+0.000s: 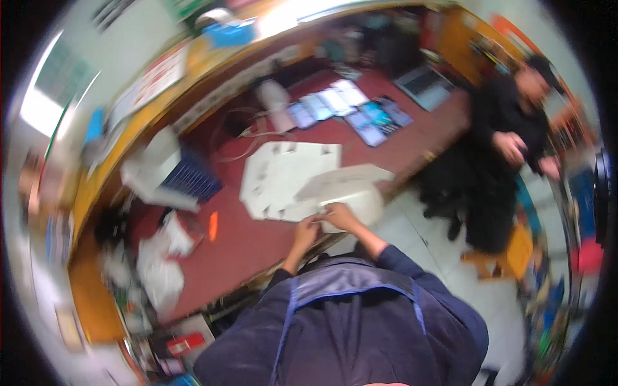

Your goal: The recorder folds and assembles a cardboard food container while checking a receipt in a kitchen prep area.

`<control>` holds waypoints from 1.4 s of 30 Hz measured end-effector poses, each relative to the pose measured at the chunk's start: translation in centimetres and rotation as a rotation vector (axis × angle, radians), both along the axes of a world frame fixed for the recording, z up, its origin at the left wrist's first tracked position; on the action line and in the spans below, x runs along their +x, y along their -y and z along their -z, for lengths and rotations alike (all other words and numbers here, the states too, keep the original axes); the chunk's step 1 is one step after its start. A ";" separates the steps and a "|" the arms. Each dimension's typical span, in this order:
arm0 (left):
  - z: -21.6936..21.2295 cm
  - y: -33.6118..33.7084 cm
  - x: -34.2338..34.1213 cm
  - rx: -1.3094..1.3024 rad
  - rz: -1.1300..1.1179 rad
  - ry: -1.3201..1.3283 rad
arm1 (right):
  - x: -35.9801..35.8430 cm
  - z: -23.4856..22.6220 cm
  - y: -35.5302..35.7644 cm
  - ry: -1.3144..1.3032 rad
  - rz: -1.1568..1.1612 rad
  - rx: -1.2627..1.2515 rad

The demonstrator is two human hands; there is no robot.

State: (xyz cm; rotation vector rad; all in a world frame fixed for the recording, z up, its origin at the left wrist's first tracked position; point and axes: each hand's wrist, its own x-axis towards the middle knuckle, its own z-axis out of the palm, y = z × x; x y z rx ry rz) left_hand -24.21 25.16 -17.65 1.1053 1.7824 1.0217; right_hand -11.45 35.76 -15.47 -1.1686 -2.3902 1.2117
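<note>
Both hands meet at the table's near edge, at the lower left corner of a curved white card piece [362, 207]. My left hand [308, 230] is closed, its fingertips pinching that corner. Just to its right, my right hand [338, 216] is also closed on the card, with its fingers bent over the corner. Motion blur hides the exact fingertip contact. A pale flap [351, 177] rises behind the curved part; whether it is a separate sheet I cannot tell. Farther left lies a flat, many-sided white sheet [273, 174] with small dark notches along its edges.
The dark red table [238, 248] carries several phones [331, 103], a laptop [426, 87], a blue basket [193, 177], an orange strip [213, 226] and white plastic bags [159, 273]. A person in black [508, 128] sits at the right, near a yellow stool [508, 254].
</note>
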 end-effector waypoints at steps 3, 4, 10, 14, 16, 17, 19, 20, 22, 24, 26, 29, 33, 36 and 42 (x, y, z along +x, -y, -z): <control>-1.8 0.7 0.1 0.048 -0.058 -0.036 | 2.0 -2.4 -0.1 -0.160 0.259 0.166; -2.7 1.2 -0.7 0.083 -0.139 -0.057 | 3.2 -3.5 -0.3 -0.237 0.319 0.323; -12.8 1.4 -13.9 0.465 -0.360 -1.048 | 10.4 -6.2 -0.1 0.063 0.514 0.643; -20.4 0.2 -26.1 0.282 -0.591 -1.310 | 12.1 -2.2 -0.8 0.123 0.661 0.445; -22.3 -0.9 -30.5 -0.083 -0.453 -1.212 | 12.5 -0.1 -1.2 0.092 0.682 0.307; -22.7 -1.4 -31.9 -0.280 -0.331 -1.132 | 12.5 0.6 -1.8 0.177 0.568 0.179; -22.5 -1.2 -32.9 -0.268 -0.123 -1.351 | 12.8 1.3 -2.5 0.256 0.464 0.068; -22.2 -0.7 -32.7 -0.162 -0.126 -1.376 | 12.7 1.3 -2.7 0.277 0.467 0.091; -21.7 1.0 -30.9 -0.116 -0.098 -1.342 | 12.5 0.9 -2.8 0.293 0.453 0.118; -21.8 3.6 -28.0 -0.177 -0.037 -1.257 | 12.4 0.2 -2.8 0.307 0.456 0.111; -22.3 6.4 -24.5 -0.211 0.054 -1.192 | 12.2 -0.3 -3.0 0.309 0.415 0.112; -23.0 10.2 -19.7 -0.078 0.183 -1.120 | 11.4 -0.4 -4.1 0.418 0.386 0.029; -23.6 13.5 -16.1 0.024 0.204 -1.028 | 6.5 -1.9 -7.5 -0.285 0.215 0.516; -23.3 15.2 -14.5 0.051 0.094 -1.031 | -2.4 -6.7 -10.8 -0.497 -0.105 0.355; -20.5 16.8 -12.1 0.294 -0.247 -1.242 | -24.7 -22.7 -4.1 -0.872 -0.772 0.343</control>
